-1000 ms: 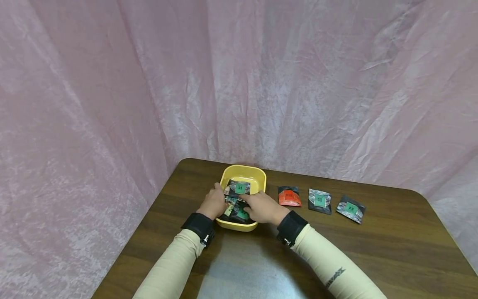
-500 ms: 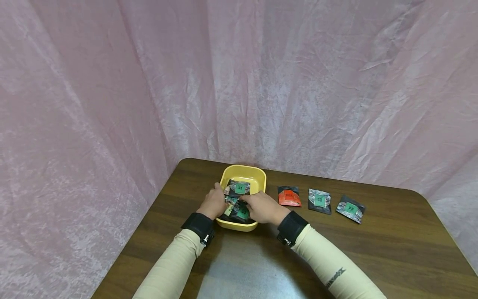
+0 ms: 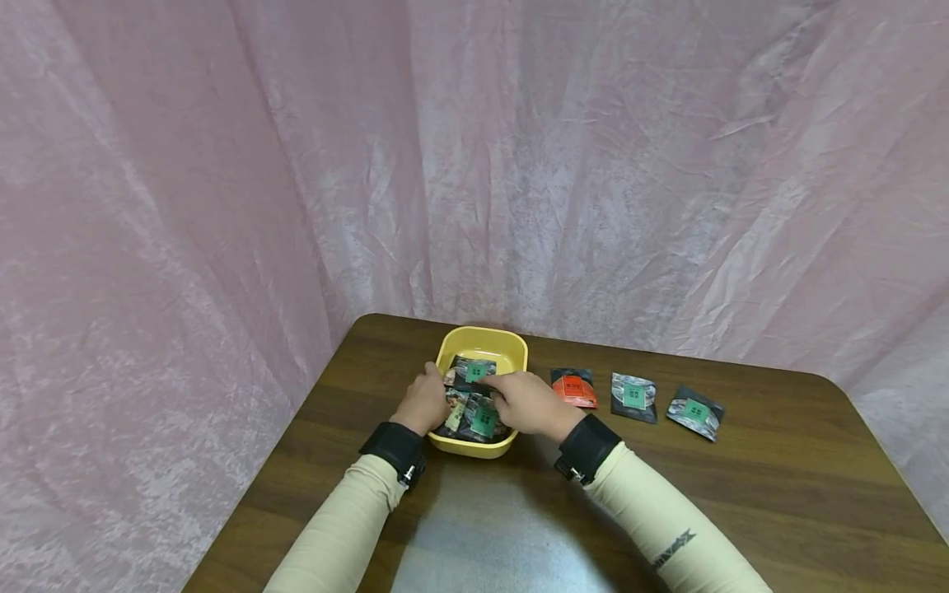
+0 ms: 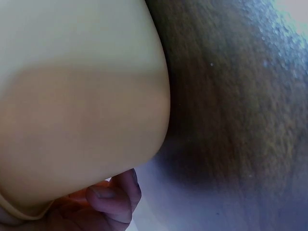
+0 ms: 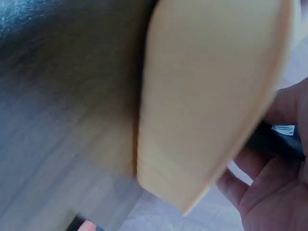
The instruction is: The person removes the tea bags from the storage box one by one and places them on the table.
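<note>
My left hand grips the left rim of a yellow plastic tub. In the left wrist view its curled fingers show just past the tub's wall. My right hand is over the tub's right side. The right wrist view shows it pinching a dark packet with a small barcode, largely hidden by the hand and tub. Inside the tub lie a green-labelled dark packet at the front, a pale-labelled packet beside it, and another green-labelled packet farther back.
Right of the tub, an orange-labelled packet and two green-labelled packets, one upright and one tilted, lie in a row on the brown wooden table. Pink curtains hang behind the table.
My right hand has shifted slightly back and to the right, uncovering more of the front green-labelled packet, which also sits a little differently. My left hand stays on the tub's rim.
</note>
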`<action>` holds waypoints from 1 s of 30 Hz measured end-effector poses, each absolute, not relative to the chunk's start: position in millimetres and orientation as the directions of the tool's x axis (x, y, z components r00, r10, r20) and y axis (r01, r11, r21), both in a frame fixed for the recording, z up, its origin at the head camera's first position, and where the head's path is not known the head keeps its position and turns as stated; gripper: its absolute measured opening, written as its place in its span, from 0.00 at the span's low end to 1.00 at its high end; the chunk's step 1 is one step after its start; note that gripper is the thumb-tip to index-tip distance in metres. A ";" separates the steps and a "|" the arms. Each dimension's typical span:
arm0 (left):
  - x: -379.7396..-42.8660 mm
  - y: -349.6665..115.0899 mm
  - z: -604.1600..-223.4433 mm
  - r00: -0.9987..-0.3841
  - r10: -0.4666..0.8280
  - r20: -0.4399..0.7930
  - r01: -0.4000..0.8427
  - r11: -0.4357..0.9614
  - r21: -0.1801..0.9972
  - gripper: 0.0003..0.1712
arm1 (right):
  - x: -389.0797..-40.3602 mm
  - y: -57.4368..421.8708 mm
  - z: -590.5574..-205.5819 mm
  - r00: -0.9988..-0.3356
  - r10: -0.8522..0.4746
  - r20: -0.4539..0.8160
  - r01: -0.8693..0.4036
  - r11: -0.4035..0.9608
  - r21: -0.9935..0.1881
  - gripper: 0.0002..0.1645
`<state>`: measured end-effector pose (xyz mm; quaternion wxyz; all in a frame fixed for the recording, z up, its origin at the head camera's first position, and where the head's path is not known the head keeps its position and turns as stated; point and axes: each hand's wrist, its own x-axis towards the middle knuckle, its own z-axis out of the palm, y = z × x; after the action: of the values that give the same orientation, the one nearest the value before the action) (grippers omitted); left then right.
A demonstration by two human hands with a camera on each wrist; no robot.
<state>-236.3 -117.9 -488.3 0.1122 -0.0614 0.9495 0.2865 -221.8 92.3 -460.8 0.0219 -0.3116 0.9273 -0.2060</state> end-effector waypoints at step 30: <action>-234.5 -116.9 -484.9 -0.955 -0.053 -0.292 -0.216 0.799 0.561 0.39 | -175.1 315.5 -436.0 -0.948 -0.179 0.262 -0.283 0.851 -0.443 0.27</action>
<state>-234.5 -116.9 -484.9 0.1319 -0.0715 0.9393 0.3086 -175.1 315.5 -436.0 -0.1058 -0.1209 0.9561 -0.2452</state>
